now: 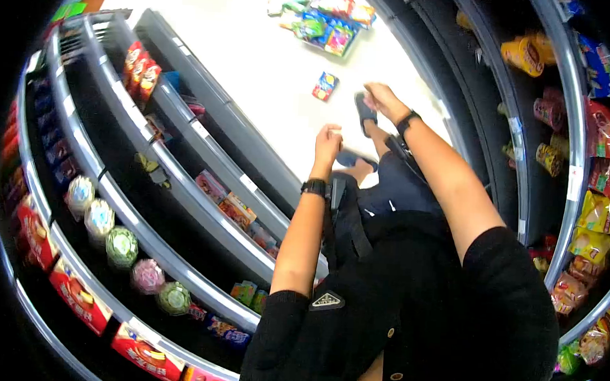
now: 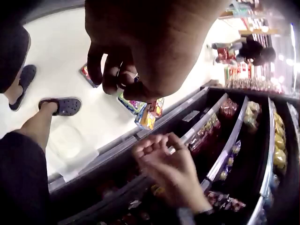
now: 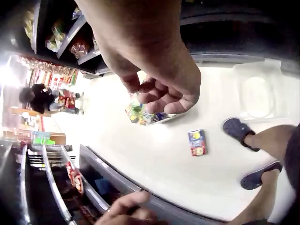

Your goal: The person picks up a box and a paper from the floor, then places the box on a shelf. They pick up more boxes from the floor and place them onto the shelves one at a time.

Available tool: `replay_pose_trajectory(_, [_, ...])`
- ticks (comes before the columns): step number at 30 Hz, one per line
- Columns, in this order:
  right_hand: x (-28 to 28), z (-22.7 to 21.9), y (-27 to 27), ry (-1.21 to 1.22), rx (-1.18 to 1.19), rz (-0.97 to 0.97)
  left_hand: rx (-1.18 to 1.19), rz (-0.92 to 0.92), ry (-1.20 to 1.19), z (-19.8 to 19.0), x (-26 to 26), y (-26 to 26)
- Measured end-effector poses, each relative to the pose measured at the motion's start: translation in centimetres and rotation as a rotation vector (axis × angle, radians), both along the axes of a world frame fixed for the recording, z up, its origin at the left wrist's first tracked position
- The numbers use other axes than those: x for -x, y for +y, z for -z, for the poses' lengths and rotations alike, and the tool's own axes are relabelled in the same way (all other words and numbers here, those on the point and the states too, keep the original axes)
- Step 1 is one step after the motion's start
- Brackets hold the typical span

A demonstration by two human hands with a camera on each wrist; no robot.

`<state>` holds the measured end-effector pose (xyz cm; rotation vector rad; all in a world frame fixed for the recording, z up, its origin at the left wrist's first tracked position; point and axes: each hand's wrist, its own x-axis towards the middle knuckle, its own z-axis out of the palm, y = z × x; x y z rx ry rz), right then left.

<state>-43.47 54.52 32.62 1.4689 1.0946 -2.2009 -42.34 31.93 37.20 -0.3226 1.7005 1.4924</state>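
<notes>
My left hand (image 1: 328,145) hangs over the aisle floor, its fingers loosely curled and holding nothing. To its right and a little farther forward is my right hand (image 1: 384,102), also loosely curled with nothing in it. A small blue and red box (image 1: 325,86) lies alone on the floor, nearest to the two hands in the head view. Beyond it lies a pile of colourful snack packages (image 1: 327,27), which my right hand (image 3: 157,89) partly covers in the right wrist view. The left wrist view shows my left hand (image 2: 145,51) large above my right hand (image 2: 168,164).
Shelves (image 1: 131,216) line the left side, with round tubs (image 1: 121,247) and red boxes (image 1: 81,296). More shelves with snack bags (image 1: 597,213) stand on the right. A clear plastic container (image 3: 260,91) lies behind my feet. Another person (image 3: 47,99) is farther down the aisle.
</notes>
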Motion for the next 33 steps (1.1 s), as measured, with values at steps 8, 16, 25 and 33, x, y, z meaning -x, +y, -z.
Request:
replay_pose_trajectory(8, [8.9,5.9,-1.2,0.120,-0.284,-0.584,0.223,0.239,0.128,15.2,3.1,-0.2])
replay_pose_trajectory(16, [5.7,15.3,5.1,0.008,-0.578,-1.261,0.387,0.514,0.138,20.8,8.5,1.7])
replay_pose_trajectory(25, [12.1,34.5,10.1,-0.222,-0.255,-1.211,0.292,-0.070,-0.469,46.4,9.7,0.2])
replay_pose_trajectory(33, [11.3,51.3,2.4,0.054,-0.458,-1.357,0.577,-0.323,-0.271,58.4,9.4,-2.8])
